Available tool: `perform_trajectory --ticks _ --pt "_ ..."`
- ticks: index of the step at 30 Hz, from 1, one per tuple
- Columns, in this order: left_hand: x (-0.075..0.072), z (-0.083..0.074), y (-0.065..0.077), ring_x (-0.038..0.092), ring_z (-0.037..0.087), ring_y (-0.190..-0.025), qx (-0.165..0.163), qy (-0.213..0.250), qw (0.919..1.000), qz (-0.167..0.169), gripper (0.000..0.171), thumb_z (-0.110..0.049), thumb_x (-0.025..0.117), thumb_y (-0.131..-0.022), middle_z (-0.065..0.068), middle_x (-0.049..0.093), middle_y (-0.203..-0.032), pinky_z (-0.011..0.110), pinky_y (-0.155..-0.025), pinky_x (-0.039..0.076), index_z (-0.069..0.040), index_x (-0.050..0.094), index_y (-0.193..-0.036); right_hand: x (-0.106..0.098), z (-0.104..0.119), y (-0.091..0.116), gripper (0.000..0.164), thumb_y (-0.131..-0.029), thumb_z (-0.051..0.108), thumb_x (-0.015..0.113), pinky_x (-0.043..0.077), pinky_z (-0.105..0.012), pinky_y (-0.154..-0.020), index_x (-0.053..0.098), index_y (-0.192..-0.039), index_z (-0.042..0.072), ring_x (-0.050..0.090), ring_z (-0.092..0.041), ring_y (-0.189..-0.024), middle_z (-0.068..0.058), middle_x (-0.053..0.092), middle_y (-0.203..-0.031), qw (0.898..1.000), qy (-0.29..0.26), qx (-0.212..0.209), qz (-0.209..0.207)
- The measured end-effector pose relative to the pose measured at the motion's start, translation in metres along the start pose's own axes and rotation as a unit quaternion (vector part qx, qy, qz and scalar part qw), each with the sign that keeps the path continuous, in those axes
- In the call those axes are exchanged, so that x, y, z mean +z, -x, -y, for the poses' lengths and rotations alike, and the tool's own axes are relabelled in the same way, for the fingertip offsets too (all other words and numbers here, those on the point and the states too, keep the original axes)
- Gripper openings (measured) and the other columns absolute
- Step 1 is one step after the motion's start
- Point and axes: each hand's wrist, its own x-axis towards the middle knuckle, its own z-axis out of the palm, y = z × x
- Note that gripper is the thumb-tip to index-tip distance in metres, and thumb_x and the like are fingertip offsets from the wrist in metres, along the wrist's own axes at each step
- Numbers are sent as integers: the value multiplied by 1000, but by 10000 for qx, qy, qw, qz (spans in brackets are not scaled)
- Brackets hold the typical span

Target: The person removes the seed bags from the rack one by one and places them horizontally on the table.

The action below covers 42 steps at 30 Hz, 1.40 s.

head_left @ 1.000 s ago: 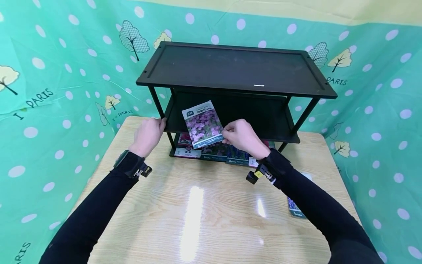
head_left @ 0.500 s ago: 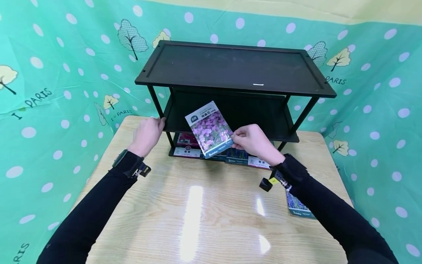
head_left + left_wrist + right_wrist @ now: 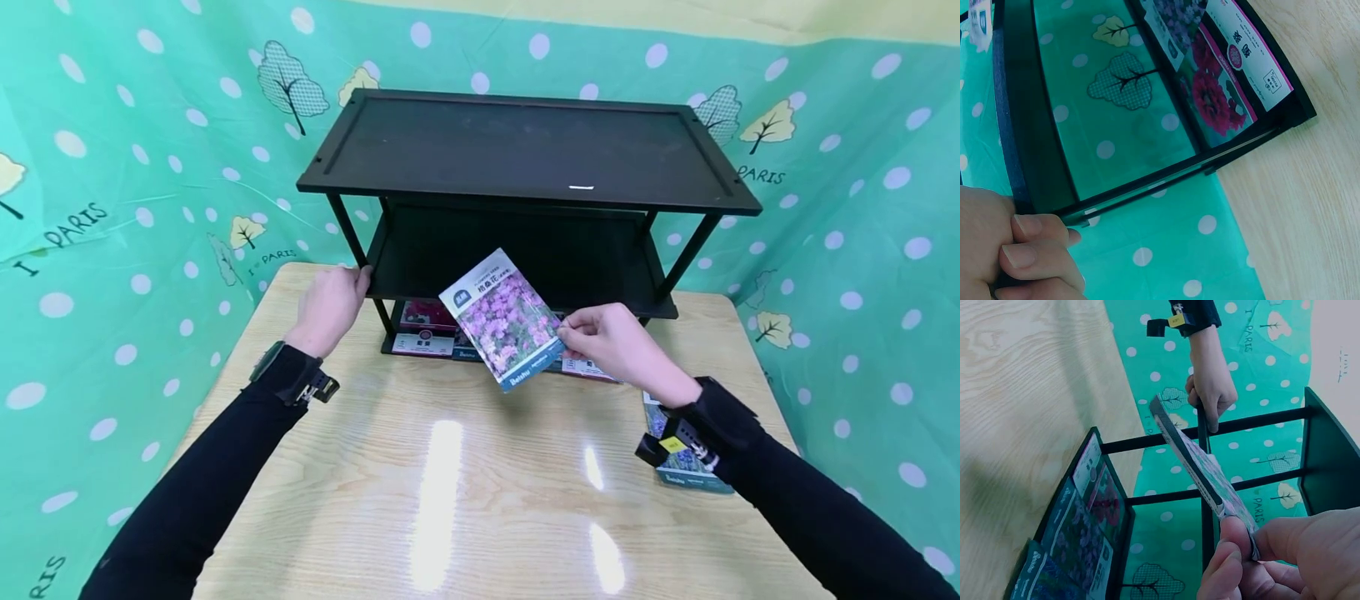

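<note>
A seed packet (image 3: 508, 323) with pink-purple flowers tilts in front of the shelf's middle level. My right hand (image 3: 618, 346) pinches its lower right corner between thumb and fingers; the right wrist view shows the packet (image 3: 1200, 465) nearly edge-on. My left hand (image 3: 330, 308) grips the left front corner of the middle board of the black shelf (image 3: 525, 154). In the left wrist view, curled fingers of the left hand (image 3: 1029, 250) wrap that board's edge. On the bottom level lie several more packets; a red-flower packet (image 3: 1213, 94) is at its left end.
Another stack of blue-flower packets (image 3: 693, 479) lies on the wooden table (image 3: 337, 500) at the right, partly behind my right wrist. A polka-dot cloth (image 3: 112, 208) hangs round the back and sides. The shelf's posts (image 3: 690, 254) stand at its corners.
My right hand has drawn the seed packet right and toward me, away from the shelf. The packet is tilted more. My left hand has kept its grip on the shelf.
</note>
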Motion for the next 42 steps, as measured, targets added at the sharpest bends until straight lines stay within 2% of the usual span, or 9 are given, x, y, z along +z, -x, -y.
perform_trajectory --ticks 1,8,10,15,25,33,35,39,42 --pt "0 0 0 46 22 -48 2 0 10000 13 53 -29 40 -112 4 42 -59 32 -41 34 -8 54 -65 0 -1 3 18 -103 14 64 46 -22 -58 76 -104 2 63 -15 -70 -9 75 -84 10000 16 16 29" --pt "1 2 -1 44 22 -46 20 75 10000 -4 54 -29 40 -112 2 38 -58 32 -40 33 -9 50 -63 3 -12 29 17 -104 13 62 52 -21 -62 74 -106 1 70 -12 -76 -6 76 -85 9993 -179 202 273" --pt "1 2 -1 44 22 -47 25 57 10000 -27 54 -29 40 -112 3 38 -58 33 -40 33 -9 49 -63 6 -16 35 16 -103 12 63 46 -23 -59 75 -104 2 68 -12 -74 -5 75 -80 9996 -57 133 253" --pt "1 2 -1 45 23 -48 62 17 10000 -21 54 -29 40 -112 4 40 -59 34 -40 34 -8 52 -64 16 -28 50 14 -103 11 63 43 -23 -56 75 -98 6 62 -14 -69 1 71 -74 9992 -1 241 305" --pt "1 2 -2 46 23 -48 -49 -26 10000 7 53 -31 38 -112 4 43 -60 34 -40 34 -6 59 -71 36 -61 71 19 -104 16 61 41 -24 -55 75 -103 4 62 -16 -70 -1 73 -77 9930 -232 1062 463" --pt "-1 0 0 46 24 -48 -112 -28 9999 42 54 -32 37 -113 5 44 -60 34 -41 34 -6 59 -71 48 -94 90 17 -101 11 63 46 -25 -53 73 -105 -3 71 -24 -73 -9 76 -80 9837 -623 1627 446" --pt "-2 -1 0 46 24 -48 -113 -38 9999 28 54 -32 37 -113 6 44 -60 34 -41 34 -5 59 -71 49 -100 92 18 -100 9 64 47 -26 -52 70 -109 -6 72 -26 -72 -10 75 -78 9810 -648 1767 468" --pt "-2 -2 0 47 24 -48 -86 -53 9999 20 53 -31 37 -113 5 44 -60 34 -41 34 -6 58 -71 47 -107 96 32 -97 6 65 45 -28 -48 57 -124 -7 71 -26 -65 -9 73 -73 9748 -561 2084 569" --pt "-1 -2 0 48 25 -49 -90 -52 9999 21 53 -32 37 -113 5 43 -60 34 -41 34 -7 55 -69 46 -113 98 27 -96 3 63 47 -29 -47 57 -121 -5 70 -25 -61 -9 72 -70 9736 -361 2130 741"
